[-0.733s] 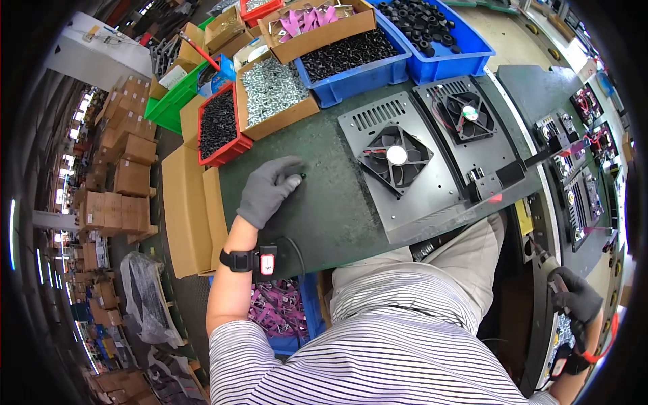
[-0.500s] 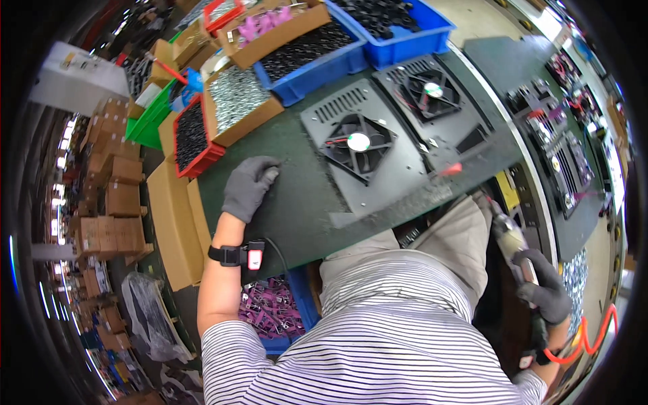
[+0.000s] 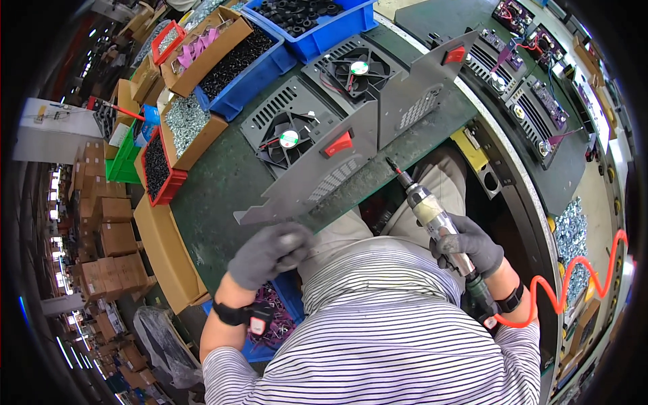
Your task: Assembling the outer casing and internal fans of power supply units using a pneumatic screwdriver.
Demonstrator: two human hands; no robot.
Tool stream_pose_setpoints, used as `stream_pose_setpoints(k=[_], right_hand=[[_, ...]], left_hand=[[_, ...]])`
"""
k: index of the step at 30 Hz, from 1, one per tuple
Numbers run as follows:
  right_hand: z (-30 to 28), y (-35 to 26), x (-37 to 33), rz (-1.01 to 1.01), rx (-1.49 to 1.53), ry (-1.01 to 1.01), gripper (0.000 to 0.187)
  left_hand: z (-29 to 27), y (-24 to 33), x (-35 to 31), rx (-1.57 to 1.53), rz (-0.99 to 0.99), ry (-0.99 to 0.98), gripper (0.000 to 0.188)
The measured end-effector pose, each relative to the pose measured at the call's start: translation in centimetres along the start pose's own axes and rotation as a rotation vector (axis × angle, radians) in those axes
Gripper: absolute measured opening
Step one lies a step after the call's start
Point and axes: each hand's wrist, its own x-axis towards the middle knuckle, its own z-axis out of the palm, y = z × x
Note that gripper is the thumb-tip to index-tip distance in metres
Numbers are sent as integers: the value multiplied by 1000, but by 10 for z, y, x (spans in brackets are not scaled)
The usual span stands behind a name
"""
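Note:
My right hand [image 3: 469, 244], in a dark grey glove, is wrapped round a pneumatic screwdriver [image 3: 432, 214]. The tool's bit points up and left, toward the bench's front edge. A coiled orange air hose [image 3: 574, 270] runs from its rear end. My gloved left hand [image 3: 266, 255] hovers by the front edge, its fingers curled and slightly blurred; whatever they may hold is hidden. Just beyond it is a grey metal panel [image 3: 270, 206] standing upright, with a red switch [image 3: 338, 144]. Behind that lies a black fan [image 3: 287, 140] on a vented plate. A second such panel [image 3: 415, 91] and fan [image 3: 358, 69] are alongside.
Blue bins [image 3: 233, 101] of black parts, cardboard boxes [image 3: 209, 138] of metal fasteners and a red tray [image 3: 172, 179] line the bench's far left side. A blue bin [image 3: 253, 351] of purple-coated parts is below my left arm. More assembled units [image 3: 533, 111] lie at right.
My right hand has brought the screwdriver up and left, in front of my lap. The left hand has come off the bench top, toward me. Upright panels with red switches now show clearly.

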Motion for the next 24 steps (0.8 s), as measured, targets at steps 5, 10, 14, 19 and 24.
stream_pose_setpoints(k=[5,10,14,19,24], right_hand=[[1,-12,-26,-115,-319,-149,47],[0,-13,-50,-201,-573,-130,54],[-8,-6,-54,-313,-650,-123,53],[-15,-2,-62,-356,-576,-55,53],[-22,-4,-66,-290,-600,-16,52]], left_hand=[[47,10,54,-125,179,-80,39],[70,24,86,-612,45,-101,36],[82,34,103,-597,27,-179,35],[98,42,117,-573,40,-159,33],[110,47,126,-530,81,-95,32]])
